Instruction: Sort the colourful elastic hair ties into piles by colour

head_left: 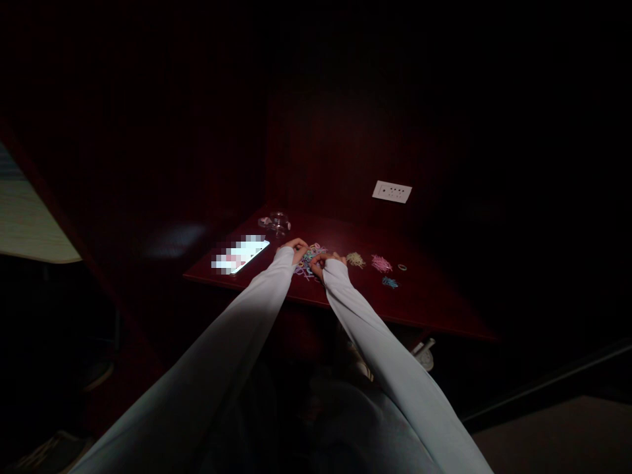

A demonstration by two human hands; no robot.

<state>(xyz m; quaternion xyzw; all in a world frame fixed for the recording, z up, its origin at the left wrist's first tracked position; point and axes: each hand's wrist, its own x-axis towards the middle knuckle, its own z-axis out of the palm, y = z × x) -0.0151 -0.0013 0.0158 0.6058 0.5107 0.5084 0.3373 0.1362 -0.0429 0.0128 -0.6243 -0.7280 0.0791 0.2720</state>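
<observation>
A heap of small mixed-colour elastic bands (309,268) lies on the dark red desk, between and under my hands. My left hand (295,247) is at the heap's left side, its fingers stretched over the bands with the thumb apart. My right hand (323,261) is at the heap's right side with the fingers curled together; whatever is in them is too small to make out. To the right lie separate piles of pale yellow bands (355,261), pink bands (381,264) and blue bands (390,282). A single ring-shaped band (402,267) lies beyond the pink pile.
A lit phone (249,253), partly blurred out, lies on the desk (429,303) left of my hands. Behind it stands a clear jar (280,221), with small items beside it. A white wall socket (392,191) is on the back panel. Surroundings are very dark.
</observation>
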